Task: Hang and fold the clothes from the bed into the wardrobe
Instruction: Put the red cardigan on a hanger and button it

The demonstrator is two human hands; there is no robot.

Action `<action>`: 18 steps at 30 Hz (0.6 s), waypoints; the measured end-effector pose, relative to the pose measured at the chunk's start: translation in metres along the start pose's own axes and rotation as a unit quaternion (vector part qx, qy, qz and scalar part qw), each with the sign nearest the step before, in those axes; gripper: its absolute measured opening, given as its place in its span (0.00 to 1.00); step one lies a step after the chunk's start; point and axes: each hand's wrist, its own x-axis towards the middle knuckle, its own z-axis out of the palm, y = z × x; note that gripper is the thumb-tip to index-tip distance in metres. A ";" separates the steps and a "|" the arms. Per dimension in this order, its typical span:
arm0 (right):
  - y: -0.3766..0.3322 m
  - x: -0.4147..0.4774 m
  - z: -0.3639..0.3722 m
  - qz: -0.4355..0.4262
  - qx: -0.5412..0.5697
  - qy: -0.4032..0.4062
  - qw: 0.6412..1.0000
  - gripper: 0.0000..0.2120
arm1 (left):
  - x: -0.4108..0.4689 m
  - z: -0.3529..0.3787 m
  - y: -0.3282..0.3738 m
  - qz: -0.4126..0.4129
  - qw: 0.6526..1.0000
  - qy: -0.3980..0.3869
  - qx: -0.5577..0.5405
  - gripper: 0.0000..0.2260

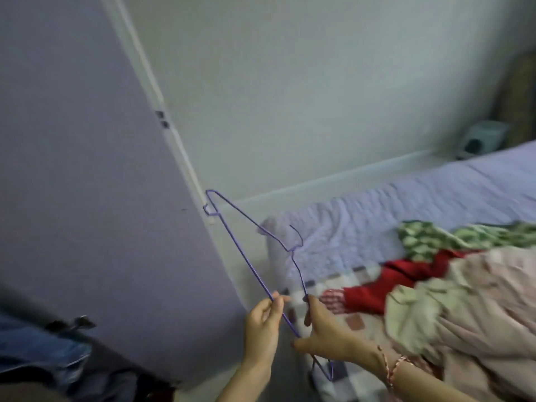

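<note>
— Well, what shows from the head camera?

— One purple wire hanger, as far as I can count, held out between the wardrobe door and the bed. My left grip pinches the long bottom bar between thumb and fingertips. My right grip is curled round the sloping shoulder wire just beside it. Both are closed on the hanger, with nothing else in either.

— And the clothes?

— They're on the bed to my right, in a heap. I count at least three pieces: a green-and-white patterned garment, a red garment and a pale pink garment nearest me. The blur may hide more. A checked cover lies under them. Some blue cloth shows low by the wardrobe door, and I can't tell what it is.

— So how do you do this step well?

— I judge I'm readying the hanger for a garment. I'd hold it with one grip at the neck, under the hook. The other goes free to lift a single piece by its collar and feed one shoulder on at a time. Thin wire twists, so I'd grasp near the middle and mind the hook doesn't snag the heap.
</note>
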 end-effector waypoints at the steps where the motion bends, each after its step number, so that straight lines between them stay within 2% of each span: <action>1: 0.026 -0.011 -0.009 0.021 0.005 0.023 1.000 0.31 | -0.005 0.024 -0.009 -0.019 0.999 -0.029 0.014 0.09; 6: 0.137 -0.076 -0.061 0.125 0.038 0.153 0.980 0.28 | -0.023 0.139 -0.045 -0.108 0.980 -0.150 0.071 0.09; 10: 0.196 -0.132 -0.078 0.191 0.022 0.218 0.957 0.25 | -0.038 0.200 -0.064 -0.174 0.953 -0.230 0.089 0.12; 12: 0.219 -0.159 -0.086 0.228 0.013 0.234 0.945 0.24 | -0.042 0.224 -0.074 -0.183 0.940 -0.265 0.116 0.12; 18: 0.292 -0.253 -0.104 0.357 -0.020 0.311 0.880 0.23 | -0.061 0.294 -0.088 -0.188 0.878 -0.373 0.234 0.10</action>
